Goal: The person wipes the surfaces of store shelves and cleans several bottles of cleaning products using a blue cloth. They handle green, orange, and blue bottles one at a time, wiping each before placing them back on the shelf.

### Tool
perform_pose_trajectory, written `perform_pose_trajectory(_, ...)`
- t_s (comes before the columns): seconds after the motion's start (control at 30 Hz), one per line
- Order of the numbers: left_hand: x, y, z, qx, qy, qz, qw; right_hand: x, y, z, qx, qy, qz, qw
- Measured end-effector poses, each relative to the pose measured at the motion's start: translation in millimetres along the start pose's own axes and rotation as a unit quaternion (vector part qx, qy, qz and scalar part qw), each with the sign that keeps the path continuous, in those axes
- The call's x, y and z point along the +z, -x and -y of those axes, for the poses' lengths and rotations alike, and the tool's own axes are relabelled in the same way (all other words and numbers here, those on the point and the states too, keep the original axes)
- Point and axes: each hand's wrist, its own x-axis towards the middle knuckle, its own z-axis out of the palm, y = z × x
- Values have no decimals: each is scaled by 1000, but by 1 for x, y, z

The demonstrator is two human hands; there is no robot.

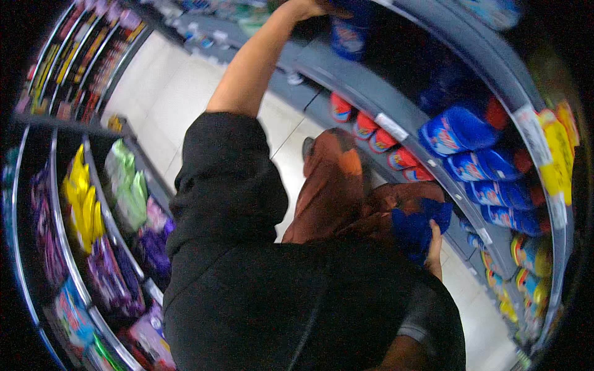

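My left arm stretches up to the top edge of the view. My left hand (308, 8) is at the shelf there, partly cut off and in shadow. Close beside it is a blue container (349, 39) with a printed label; whether my fingers hold it is hidden. Low at my right side, my right hand (435, 252) grips a dark blue item (417, 227) against my brown trousers. Its exact kind is blurred. On the shelf to the right lie several blue packs (457, 132) in a row.
Red-topped packs (383, 139) line the lower shelf (371, 104). Yellow-and-blue containers (529, 259) stand farther along. Yellow tags (554, 153) hang at the right shelf edge. At left, another rack holds yellow pouches (83, 199), green pouches (126, 185) and purple packs (111, 273). Pale floor tiles (158, 92) run between.
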Motion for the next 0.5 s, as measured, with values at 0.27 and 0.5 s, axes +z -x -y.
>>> perform_pose_trajectory(0.27,57,5,9,5,230,-298,926,16,11,7,-11,3,12,1000)
perform_pose_trajectory(0.5,135,30,-53,-325,189,-304,875,20,3,4,-70,22,6,997)
